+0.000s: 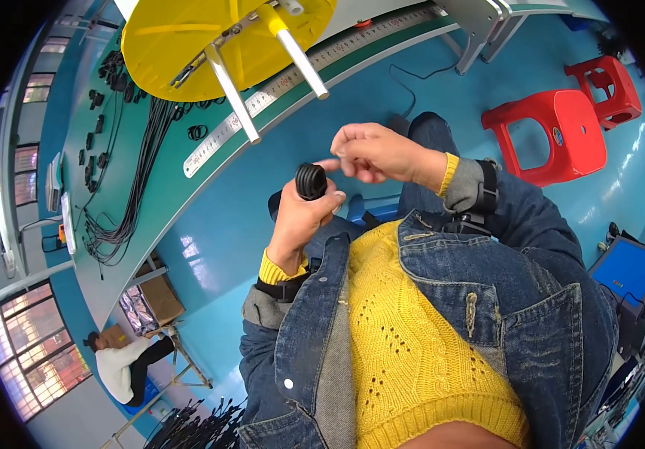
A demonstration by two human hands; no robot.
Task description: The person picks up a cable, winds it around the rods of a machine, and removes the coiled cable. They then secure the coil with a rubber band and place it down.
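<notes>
A coil of black cable, wound into a tight bundle, stands upright in my left hand, whose thumb and fingers close around it. Just right of the coil is my right hand, apart from the bundle. Its thumb and index finger are pinched together and the other fingers curl; anything between the fingertips is too small to make out. Beyond both hands, a yellow disc with two metal pegs overhangs the edge of the green-topped table.
A steel ruler runs along the table's edge. Loose black cables and a small coil lie on the table. Red stools stand at right on the blue floor. Another person sits at lower left, near cardboard boxes.
</notes>
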